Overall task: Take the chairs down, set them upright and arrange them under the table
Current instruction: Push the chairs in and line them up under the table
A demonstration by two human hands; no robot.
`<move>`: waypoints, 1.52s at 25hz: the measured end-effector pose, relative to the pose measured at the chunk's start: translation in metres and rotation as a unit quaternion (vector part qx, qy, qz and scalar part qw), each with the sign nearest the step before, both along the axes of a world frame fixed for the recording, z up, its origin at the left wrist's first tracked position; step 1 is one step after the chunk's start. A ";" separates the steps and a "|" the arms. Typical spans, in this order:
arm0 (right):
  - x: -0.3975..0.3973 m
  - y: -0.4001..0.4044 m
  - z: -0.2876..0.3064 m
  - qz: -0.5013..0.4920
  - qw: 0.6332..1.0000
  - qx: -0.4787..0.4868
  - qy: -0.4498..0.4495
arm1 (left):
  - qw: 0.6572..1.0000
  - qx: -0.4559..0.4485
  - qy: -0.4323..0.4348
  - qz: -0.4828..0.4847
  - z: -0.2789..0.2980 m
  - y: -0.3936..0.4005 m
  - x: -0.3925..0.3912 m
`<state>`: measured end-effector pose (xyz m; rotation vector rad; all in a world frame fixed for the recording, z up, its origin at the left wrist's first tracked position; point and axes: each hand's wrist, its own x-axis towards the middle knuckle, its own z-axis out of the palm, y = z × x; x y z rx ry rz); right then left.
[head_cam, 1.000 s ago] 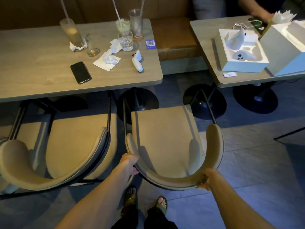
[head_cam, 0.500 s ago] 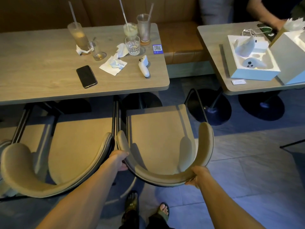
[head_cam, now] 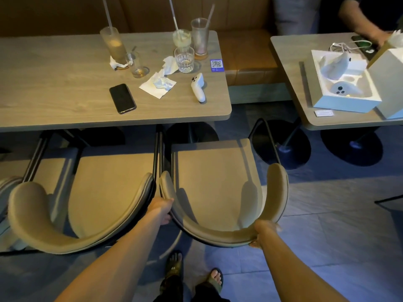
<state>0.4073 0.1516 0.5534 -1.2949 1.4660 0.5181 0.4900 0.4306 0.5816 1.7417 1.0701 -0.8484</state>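
Note:
A beige padded chair with a curved backrest stands upright on the floor in front of the wooden table, its seat front close to the table edge. My left hand grips the left side of its backrest. My right hand grips the backrest's right rear. A second beige chair stands upright right beside it on the left, its front under the table edge. A third chair's backrest shows at the far left edge.
On the table lie a black phone, several glasses with straws, crumpled napkins and a white controller. Another table at right holds white boxes; a person's arm rests there. Round black table bases stand on the tiled floor. My sandalled feet are below.
The chair in my hands has slid left and forward toward the table, closing the gap to the neighbouring chair. Both hands have kept their grip.

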 end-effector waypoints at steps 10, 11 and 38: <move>0.011 0.123 0.000 0.304 0.937 -0.151 0.084 | 0.965 0.208 -0.118 -0.104 0.014 0.093 -0.035; 0.014 0.134 -0.003 0.311 0.942 -0.107 0.069 | 0.962 0.215 -0.128 -0.106 0.014 0.102 -0.037; 0.035 0.223 0.005 0.451 0.888 -0.081 -0.029 | 0.921 0.043 -0.064 -0.382 -0.052 0.162 -0.025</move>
